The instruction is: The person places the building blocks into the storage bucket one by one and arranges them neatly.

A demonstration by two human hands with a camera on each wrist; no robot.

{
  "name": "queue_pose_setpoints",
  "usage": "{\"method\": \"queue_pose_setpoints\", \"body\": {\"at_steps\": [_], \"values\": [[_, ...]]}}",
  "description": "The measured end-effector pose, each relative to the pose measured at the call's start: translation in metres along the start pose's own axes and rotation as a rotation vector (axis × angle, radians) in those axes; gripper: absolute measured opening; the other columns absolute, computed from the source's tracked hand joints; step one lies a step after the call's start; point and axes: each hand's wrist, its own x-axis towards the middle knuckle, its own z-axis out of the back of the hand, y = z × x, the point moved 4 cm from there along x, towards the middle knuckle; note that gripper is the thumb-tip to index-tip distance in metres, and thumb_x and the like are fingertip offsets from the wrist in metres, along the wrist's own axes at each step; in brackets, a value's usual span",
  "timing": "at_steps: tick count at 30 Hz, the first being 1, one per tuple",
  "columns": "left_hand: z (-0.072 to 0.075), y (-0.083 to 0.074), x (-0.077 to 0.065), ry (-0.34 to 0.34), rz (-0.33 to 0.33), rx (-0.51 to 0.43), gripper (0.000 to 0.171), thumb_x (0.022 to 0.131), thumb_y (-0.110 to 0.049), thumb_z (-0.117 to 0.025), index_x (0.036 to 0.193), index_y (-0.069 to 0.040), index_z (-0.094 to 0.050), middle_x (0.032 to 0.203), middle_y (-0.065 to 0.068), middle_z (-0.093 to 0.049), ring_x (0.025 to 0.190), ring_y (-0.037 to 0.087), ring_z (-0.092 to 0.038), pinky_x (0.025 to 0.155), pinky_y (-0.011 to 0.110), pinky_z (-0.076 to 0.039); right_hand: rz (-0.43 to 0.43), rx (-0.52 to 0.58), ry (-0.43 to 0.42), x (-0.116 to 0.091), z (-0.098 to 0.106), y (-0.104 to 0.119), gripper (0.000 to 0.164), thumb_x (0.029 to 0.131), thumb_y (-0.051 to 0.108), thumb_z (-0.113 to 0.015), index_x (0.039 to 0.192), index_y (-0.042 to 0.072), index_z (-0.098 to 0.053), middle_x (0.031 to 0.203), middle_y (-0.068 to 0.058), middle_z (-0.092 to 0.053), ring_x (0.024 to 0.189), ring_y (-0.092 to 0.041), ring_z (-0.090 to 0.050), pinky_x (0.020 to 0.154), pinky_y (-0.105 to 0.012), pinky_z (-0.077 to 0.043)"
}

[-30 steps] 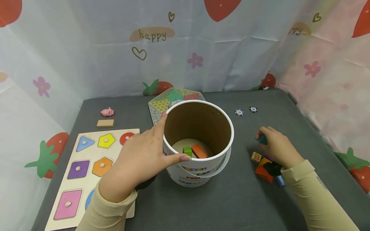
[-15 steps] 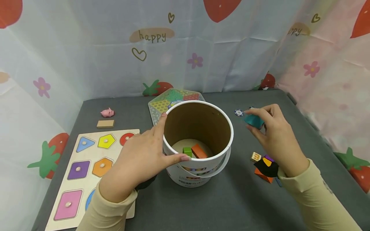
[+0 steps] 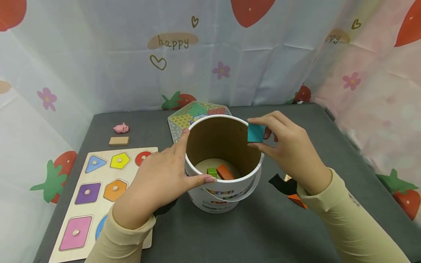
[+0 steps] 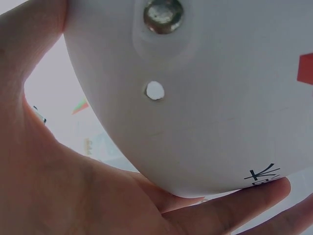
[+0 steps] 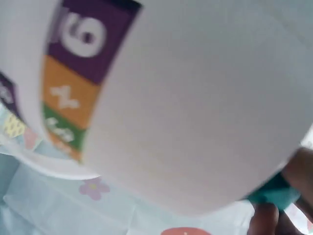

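Observation:
A white bucket [image 3: 213, 202] with a lowered handle stands upright mid-table. My left hand [image 3: 161, 179] holds its left side, thumb along the front rim and forefinger reaching towards the back. The left wrist view shows those fingers against the bucket's outer wall [image 4: 210, 112]. A teal block [image 3: 255, 132] is pinched between thumb and fingertips of my right hand [image 3: 292, 149], overlapping the bucket's right rim in the head view. That teal block [image 5: 276, 193] also shows beside the bucket in the right wrist view. Inside, on the bottom, lie a green block [image 3: 212, 172] and an orange block [image 3: 225, 172].
To the left lies a wooden shape puzzle board [image 3: 103, 215], with a wooden block [image 3: 119, 141] and a pink toy pig [image 3: 121, 128] beyond it. Behind the bucket sits a hexagonal tray [image 3: 182, 118]. An orange-red block [image 3: 297, 201] shows beneath my right wrist.
My right hand has carried the teal block up and left, from beside the loose blocks to the bucket's right rim. The left hand stays on the bucket.

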Motion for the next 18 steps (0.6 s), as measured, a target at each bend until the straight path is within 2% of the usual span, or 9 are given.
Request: {"method": "queue_pose_setpoints", "body": {"at_steps": [7,11,14,18], "values": [[-0.001,0.001,0.001,-0.001,0.000,-0.009,0.128,0.062,-0.094,-0.035,0.154,-0.010,-0.010,0.135,0.012,-0.054,0.099,0.027,-0.063,0.069,0.042,-0.051,-0.011,-0.066,0.196,0.014,-0.023,0.001,0.053,0.070,0.029,-0.086,0.112,0.013,-0.059,0.076,0.005,-0.060,0.066,-0.007,-0.054,0.057,-0.026,-0.044],[-0.001,0.000,0.001,-0.002,-0.003,-0.016,0.128,0.062,-0.094,-0.036,0.154,-0.009,-0.010,0.134,0.012,-0.054,0.101,0.027,-0.063,0.071,0.042,-0.051,-0.015,-0.080,0.280,0.019,-0.034,0.000,0.043,0.072,0.035,-0.083,0.108,0.019,-0.065,0.078,0.007,-0.057,0.067,-0.006,-0.051,0.058,-0.026,-0.044],[-0.001,0.000,0.001,-0.004,-0.001,-0.021,0.128,0.061,-0.094,-0.036,0.153,-0.009,-0.012,0.133,0.012,-0.055,0.100,0.027,-0.063,0.071,0.042,-0.051,-0.002,-0.079,0.340,0.021,-0.040,-0.001,0.040,0.077,0.032,-0.080,0.113,0.021,-0.068,0.086,0.007,-0.060,0.074,-0.008,-0.053,0.061,-0.027,-0.045],[0.000,0.001,0.001,-0.005,0.007,-0.021,0.129,0.061,-0.095,-0.035,0.154,-0.009,-0.011,0.132,0.012,-0.055,0.098,0.028,-0.063,0.070,0.042,-0.051,0.022,-0.062,0.392,0.021,-0.044,-0.002,0.041,0.084,0.018,-0.075,0.124,0.020,-0.065,0.098,0.002,-0.066,0.078,-0.013,-0.056,0.065,-0.030,-0.046]]}}
